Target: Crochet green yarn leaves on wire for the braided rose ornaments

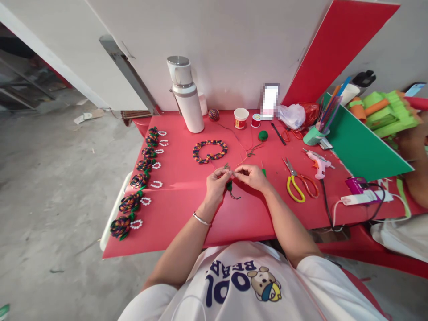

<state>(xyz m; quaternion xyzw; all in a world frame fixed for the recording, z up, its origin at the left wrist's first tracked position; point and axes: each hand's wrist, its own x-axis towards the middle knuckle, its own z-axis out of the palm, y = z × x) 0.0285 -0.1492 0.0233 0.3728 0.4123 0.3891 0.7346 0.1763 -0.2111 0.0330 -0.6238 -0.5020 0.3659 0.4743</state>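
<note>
My left hand (216, 183) and my right hand (251, 175) meet over the middle of the red table (187, 209), fingers pinched together on a small dark green wrapped piece (229, 185) with a thin thread tail hanging down. An orange cord (244, 157) runs from my fingers toward the back of the table. A multicoloured braided ring (210, 150) lies just beyond my hands.
Several braided flowers with white bead loops (133, 201) line the left edge. A white thermos (186, 94), paper cup (241, 118), thread spools (256, 120), yellow-and-red scissors (298, 183), glue gun (318, 163) and power strip (364, 197) stand around. Another person's arm (416, 151) shows at right.
</note>
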